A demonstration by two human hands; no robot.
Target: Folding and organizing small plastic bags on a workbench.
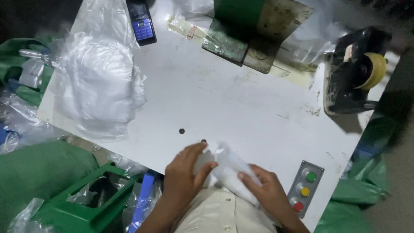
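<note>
Green stool: standing on the floor off the worktop's near left corner, with loose plastic film lying around it.
Bag pile: clear plastic bags are lying heaped along the left edge of the white worktop, well apart from the hands.
Phone: a dark handset with a lit blue screen is lying at the far left corner, just beyond the pile.
Left hand: curling its fingers onto the left side of the white bag at the near edge, gripping it.
White bag: being held between both hands at the near edge, crumpled and partly lifted off the worktop.
Right hand: closing around the bag's right end, thumb on top.
Green machine base: sitting at the far edge, worn and stained.
Button panel: a grey plate with green, yellow and red round buttons is sitting at the near right corner, just beside the right hand.
Tape dispenser: black, carrying a yellowish roll, standing at the right edge.
Surface: white, scuffed, and stained near the far edge.
</note>
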